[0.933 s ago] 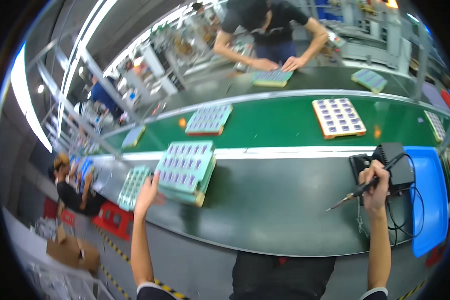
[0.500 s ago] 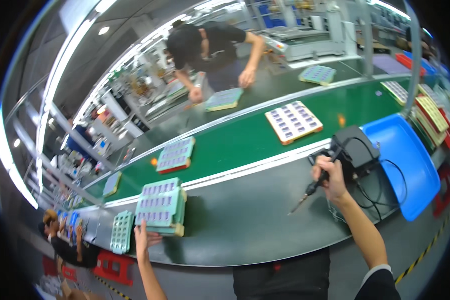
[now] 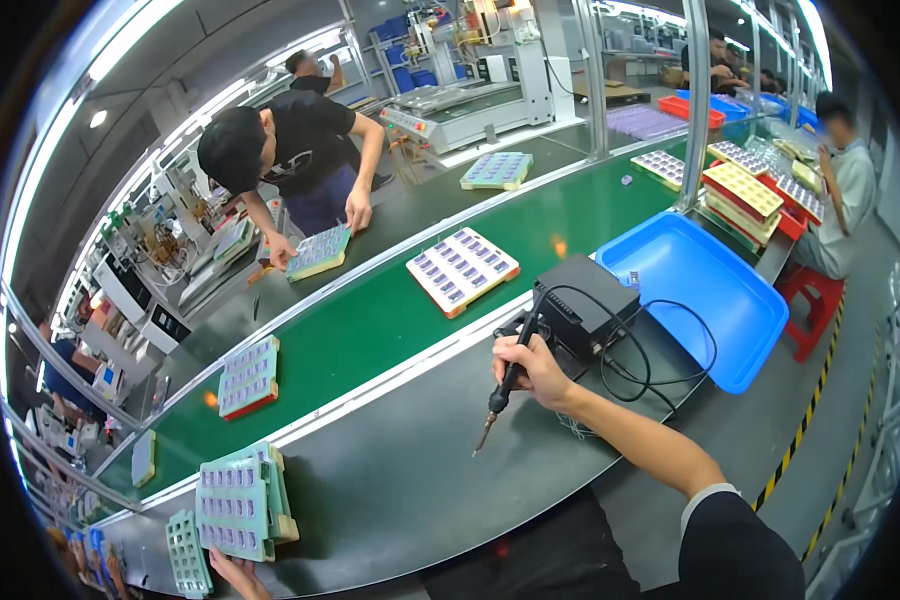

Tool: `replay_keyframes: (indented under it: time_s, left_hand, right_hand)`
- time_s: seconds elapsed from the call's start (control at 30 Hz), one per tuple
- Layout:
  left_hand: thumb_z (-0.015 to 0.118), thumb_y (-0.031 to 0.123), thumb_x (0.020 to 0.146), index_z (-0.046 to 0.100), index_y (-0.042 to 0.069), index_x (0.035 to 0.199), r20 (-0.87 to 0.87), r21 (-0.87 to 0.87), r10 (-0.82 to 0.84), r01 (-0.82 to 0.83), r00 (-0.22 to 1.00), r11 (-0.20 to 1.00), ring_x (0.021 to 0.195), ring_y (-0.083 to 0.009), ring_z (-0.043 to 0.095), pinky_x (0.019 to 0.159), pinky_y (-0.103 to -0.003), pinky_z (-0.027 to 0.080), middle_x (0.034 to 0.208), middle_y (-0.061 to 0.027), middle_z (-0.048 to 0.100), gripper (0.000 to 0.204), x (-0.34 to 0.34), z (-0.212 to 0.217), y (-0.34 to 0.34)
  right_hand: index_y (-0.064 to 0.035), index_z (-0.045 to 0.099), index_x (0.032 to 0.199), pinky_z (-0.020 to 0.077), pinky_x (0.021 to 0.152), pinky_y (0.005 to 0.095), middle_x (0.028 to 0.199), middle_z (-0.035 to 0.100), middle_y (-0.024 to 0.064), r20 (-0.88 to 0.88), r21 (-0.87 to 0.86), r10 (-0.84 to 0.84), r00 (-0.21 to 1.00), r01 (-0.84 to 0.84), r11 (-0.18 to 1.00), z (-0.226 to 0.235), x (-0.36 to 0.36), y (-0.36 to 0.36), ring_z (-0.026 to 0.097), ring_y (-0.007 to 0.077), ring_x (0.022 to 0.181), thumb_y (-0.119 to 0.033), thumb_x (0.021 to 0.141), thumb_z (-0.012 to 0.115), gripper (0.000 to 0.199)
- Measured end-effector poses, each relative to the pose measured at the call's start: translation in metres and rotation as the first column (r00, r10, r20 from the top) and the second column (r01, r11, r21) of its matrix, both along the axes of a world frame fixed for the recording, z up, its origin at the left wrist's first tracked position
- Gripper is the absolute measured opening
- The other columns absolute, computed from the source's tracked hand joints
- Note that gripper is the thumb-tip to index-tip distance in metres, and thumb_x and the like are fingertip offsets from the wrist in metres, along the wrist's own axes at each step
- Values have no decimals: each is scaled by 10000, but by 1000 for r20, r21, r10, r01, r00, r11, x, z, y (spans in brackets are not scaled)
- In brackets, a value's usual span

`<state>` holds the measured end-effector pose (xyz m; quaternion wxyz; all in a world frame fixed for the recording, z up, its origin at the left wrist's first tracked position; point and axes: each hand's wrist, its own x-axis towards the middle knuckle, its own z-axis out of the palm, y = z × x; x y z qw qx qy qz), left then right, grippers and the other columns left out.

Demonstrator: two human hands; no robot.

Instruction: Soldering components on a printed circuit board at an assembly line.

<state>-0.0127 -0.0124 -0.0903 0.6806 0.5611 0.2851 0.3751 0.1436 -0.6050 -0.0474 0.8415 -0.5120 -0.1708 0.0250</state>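
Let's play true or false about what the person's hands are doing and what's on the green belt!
1. The right hand holds a soldering iron. True.
2. The iron's tip touches a tray. False: it hangs above the bare dark bench.
3. The left hand is at the green stacked trays. True.
4. The blue bin is full of parts. False: it looks nearly empty.
5. The green belt carries no trays. False: several trays ride on it.

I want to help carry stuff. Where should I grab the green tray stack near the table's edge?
Probably by its long side edges, from the near edge of the table. The tray stack lies flat with small parts on top, so keep it level; the left hand already touches its near edge. The right hand holds the soldering iron.
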Motion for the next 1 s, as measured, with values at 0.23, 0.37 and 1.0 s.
replay_keyframes:
  time_s: [0.23, 0.37, 1.0]
  left_hand:
    - [427, 397, 958, 402, -38, 1325, 74, 57, -199, 195, 977, 979, 1186, -288, 480, 983, -409, 399, 1335, -149, 463, 570, 35, -35, 76]
    - [418, 407, 955, 320, 13, 1394, 87, -102, -430, 437, 899, 893, 1260, -314, 413, 1043, -452, 345, 1407, -152, 385, 598, 89, -51, 76]
    - [458, 404, 938, 316, 46, 1397, 232, -203, -833, 863, 502, 463, 1244, -311, 425, 1014, -456, 371, 1393, -139, 396, 600, 152, -21, -7]
  right_hand:
    - [-44, 561, 650, 224, 379, 204, 503, 443, -20, 7, -54, -14, 1000, 14, 998, -1, -7, -9, 321, 45, 384, -211, 895, 505, 302]
    - [-67, 534, 610, 253, 401, 203, 556, 480, -6, -1, -95, -20, 1000, 19, 995, -6, 3, 15, 357, 55, 425, -239, 875, 513, 317]
    - [-44, 545, 620, 218, 350, 211, 479, 449, -1, -38, 23, 6, 999, -5, 1000, -1, 3, 14, 315, 48, 352, -263, 894, 502, 354]
